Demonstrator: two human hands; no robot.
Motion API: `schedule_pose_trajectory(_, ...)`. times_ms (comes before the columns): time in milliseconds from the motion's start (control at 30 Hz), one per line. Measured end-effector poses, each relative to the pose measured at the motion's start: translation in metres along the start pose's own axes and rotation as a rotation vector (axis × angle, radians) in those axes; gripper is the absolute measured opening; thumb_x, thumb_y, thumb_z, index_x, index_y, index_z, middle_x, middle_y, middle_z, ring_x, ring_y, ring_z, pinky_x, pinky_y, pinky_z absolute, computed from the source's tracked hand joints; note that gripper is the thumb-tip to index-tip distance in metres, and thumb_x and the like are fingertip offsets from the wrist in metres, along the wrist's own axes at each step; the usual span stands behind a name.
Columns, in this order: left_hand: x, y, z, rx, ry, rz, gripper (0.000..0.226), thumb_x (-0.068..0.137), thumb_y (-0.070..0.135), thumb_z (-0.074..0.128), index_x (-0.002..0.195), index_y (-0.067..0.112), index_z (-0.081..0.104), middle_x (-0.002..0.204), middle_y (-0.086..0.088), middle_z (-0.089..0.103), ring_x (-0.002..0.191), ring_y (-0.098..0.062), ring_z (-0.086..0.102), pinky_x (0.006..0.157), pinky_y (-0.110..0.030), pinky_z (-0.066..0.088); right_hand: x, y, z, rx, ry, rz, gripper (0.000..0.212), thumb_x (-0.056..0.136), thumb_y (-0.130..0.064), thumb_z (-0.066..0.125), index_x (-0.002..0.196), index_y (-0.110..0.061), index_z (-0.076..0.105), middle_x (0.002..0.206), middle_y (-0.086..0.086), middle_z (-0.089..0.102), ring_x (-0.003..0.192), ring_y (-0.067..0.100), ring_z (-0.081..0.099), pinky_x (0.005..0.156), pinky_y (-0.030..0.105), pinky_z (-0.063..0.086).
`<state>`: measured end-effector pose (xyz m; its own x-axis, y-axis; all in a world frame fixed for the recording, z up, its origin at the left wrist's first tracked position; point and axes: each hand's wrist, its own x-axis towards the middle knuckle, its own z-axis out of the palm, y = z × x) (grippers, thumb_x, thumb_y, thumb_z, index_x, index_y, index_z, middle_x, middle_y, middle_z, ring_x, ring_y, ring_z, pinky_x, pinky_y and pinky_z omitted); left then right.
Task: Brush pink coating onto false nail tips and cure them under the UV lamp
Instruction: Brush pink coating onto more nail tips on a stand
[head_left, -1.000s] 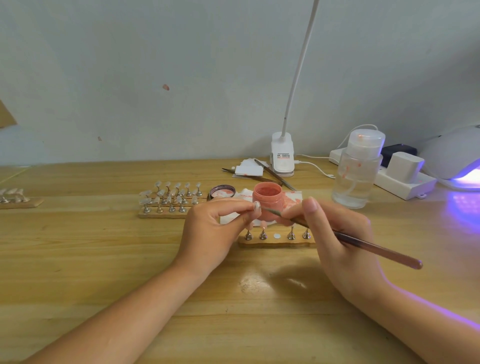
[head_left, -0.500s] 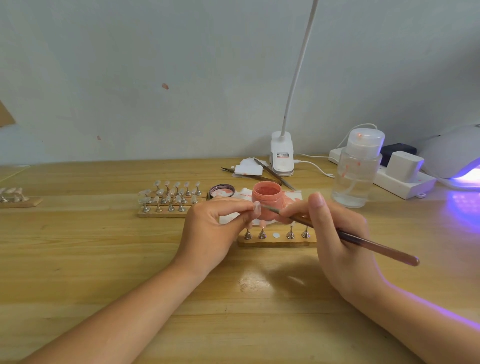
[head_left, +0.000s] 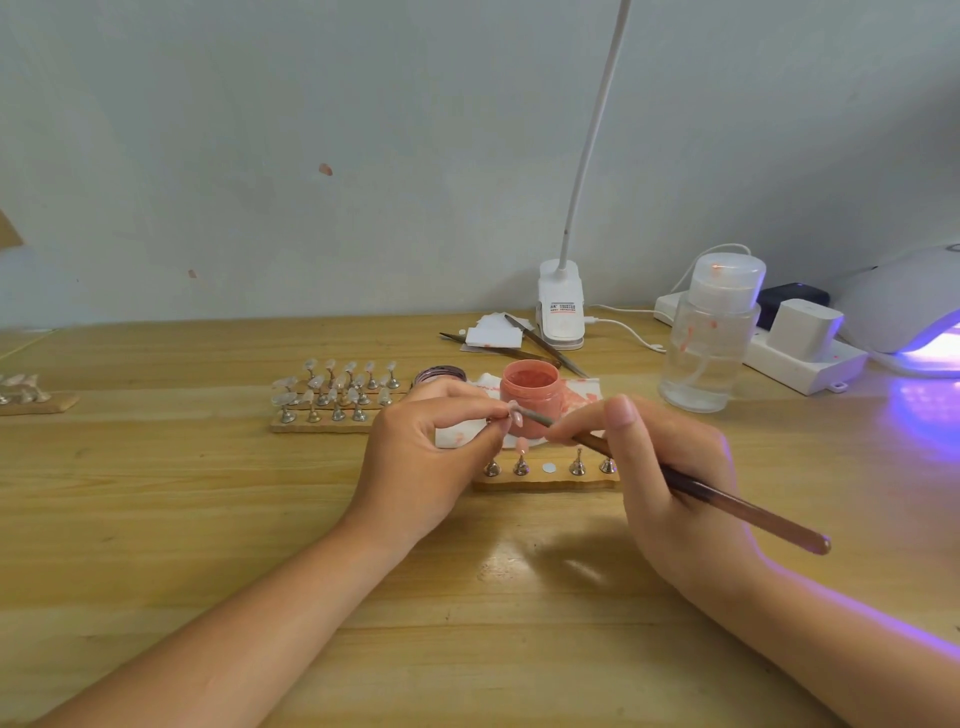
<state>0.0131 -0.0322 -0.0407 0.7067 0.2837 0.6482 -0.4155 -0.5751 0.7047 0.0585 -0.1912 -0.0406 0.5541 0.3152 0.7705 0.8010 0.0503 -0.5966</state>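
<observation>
Nail tip (head_left: 516, 414) is sitting pinched in the left hand (head_left: 426, 462) over the wooden table (head_left: 156, 519). Right hand (head_left: 670, 488) fingers are gripping the brush (head_left: 691, 486), its tip touching the nail, beside a glowing UV lamp (head_left: 914, 306).

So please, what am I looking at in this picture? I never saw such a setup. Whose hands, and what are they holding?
There is no machine. A camera on a person's head looks down at a wooden table. The left hand pinches a small nail tip. The right hand holds a thin brush, its tip touching that nail. Behind stand an open pink jar, racks of clear tips, a clear bottle and, at the right edge, a UV lamp glowing purple.
</observation>
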Motion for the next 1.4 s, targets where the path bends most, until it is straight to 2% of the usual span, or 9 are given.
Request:
schedule_pose_trajectory(167,0.0000,0.0019,0.0007,0.015,0.006,-0.023,0.036,0.071,-0.004,0.072,0.074,0.031,0.069,0.075,0.013,0.063,0.080,0.007,0.057,0.075,-0.003,0.038,-0.0005,0.0027,-0.0013,0.040,-0.013,-0.016,0.059,0.095,-0.042,0.034,0.066,-0.004,0.069,0.065,-0.005,0.065,0.062,0.001,0.061,0.061,0.013,0.044)
schedule_pose_trajectory(267,-0.0004,0.0017,0.0000,0.018,0.000,-0.036,0.031,0.071,-0.003,0.072,0.080,0.026,0.070,0.077,0.010,0.063,0.082,0.003,0.057,0.075,-0.003,0.037,0.0009,0.0020,0.0004,-0.051,-0.009,-0.080,0.056,0.096,-0.038,0.033,0.071,-0.004,0.069,0.076,-0.021,0.060,0.068,-0.004,0.057,0.065,0.014,0.042)
schedule_pose_trajectory(400,-0.0008,0.0032,0.0001,0.012,0.000,-0.059,0.034,0.071,-0.003,0.073,0.074,0.030,0.069,0.074,0.011,0.063,0.080,0.006,0.057,0.075,-0.003,0.038,0.0004,0.0039,-0.0019,-0.044,-0.015,-0.071,0.063,0.096,-0.043,0.030,0.066,-0.004,0.069,0.064,-0.011,0.061,0.061,-0.003,0.056,0.061,0.014,0.041)
schedule_pose_trajectory(533,-0.0007,0.0033,0.0003,0.012,-0.007,-0.061,0.032,0.071,-0.003,0.072,0.077,0.028,0.069,0.075,0.011,0.063,0.081,0.005,0.057,0.075,-0.002,0.037,0.0016,0.0037,-0.0012,-0.055,-0.016,-0.081,0.054,0.095,-0.038,0.033,0.073,-0.004,0.070,0.075,-0.023,0.060,0.066,0.001,0.058,0.063,0.021,0.044)
schedule_pose_trajectory(667,-0.0013,0.0040,-0.0003,0.011,-0.016,-0.056,0.031,0.072,-0.003,0.072,0.077,0.028,0.070,0.075,0.012,0.063,0.081,0.003,0.057,0.077,-0.003,0.037,0.0010,0.0042,-0.0024,-0.013,-0.008,-0.057,0.061,0.096,-0.041,0.031,0.067,-0.004,0.069,0.065,-0.004,0.064,0.062,0.003,0.059,0.060,0.022,0.046)
schedule_pose_trajectory(833,-0.0010,0.0032,-0.0008,0.030,-0.037,-0.026,0.030,0.072,-0.001,0.072,0.080,0.028,0.070,0.076,0.011,0.062,0.082,0.002,0.056,0.078,-0.003,0.036,0.0013,0.0032,-0.0014,-0.022,-0.017,-0.034,0.057,0.095,-0.040,0.033,0.070,-0.004,0.070,0.068,-0.008,0.065,0.064,0.007,0.061,0.060,0.026,0.047)
schedule_pose_trajectory(1067,-0.0007,0.0027,-0.0010,0.038,-0.050,-0.011,0.026,0.073,0.001,0.072,0.084,0.025,0.069,0.079,0.012,0.063,0.086,0.003,0.056,0.079,-0.003,0.036,-0.0001,0.0035,-0.0014,0.001,-0.006,0.020,0.043,0.095,-0.020,0.038,0.070,-0.003,0.069,0.068,-0.016,0.061,0.064,-0.004,0.058,0.062,0.009,0.040)
schedule_pose_trajectory(1167,-0.0005,0.0026,-0.0014,0.042,-0.055,0.012,0.029,0.073,0.002,0.072,0.080,0.030,0.068,0.078,0.012,0.064,0.085,0.003,0.057,0.079,-0.004,0.036,-0.0007,0.0034,-0.0020,0.084,-0.005,0.054,0.046,0.092,-0.025,0.034,0.067,-0.005,0.067,0.064,-0.003,0.064,0.061,0.002,0.061,0.060,0.013,0.044)
schedule_pose_trajectory(1400,-0.0002,0.0016,-0.0003,0.042,-0.058,0.041,0.024,0.072,0.004,0.071,0.084,0.024,0.069,0.078,0.013,0.063,0.081,0.004,0.057,0.078,-0.004,0.038,0.0001,0.0010,-0.0016,0.102,-0.003,0.091,0.045,0.091,-0.028,0.034,0.066,-0.009,0.067,0.063,-0.002,0.064,0.061,0.004,0.061,0.061,0.013,0.044)
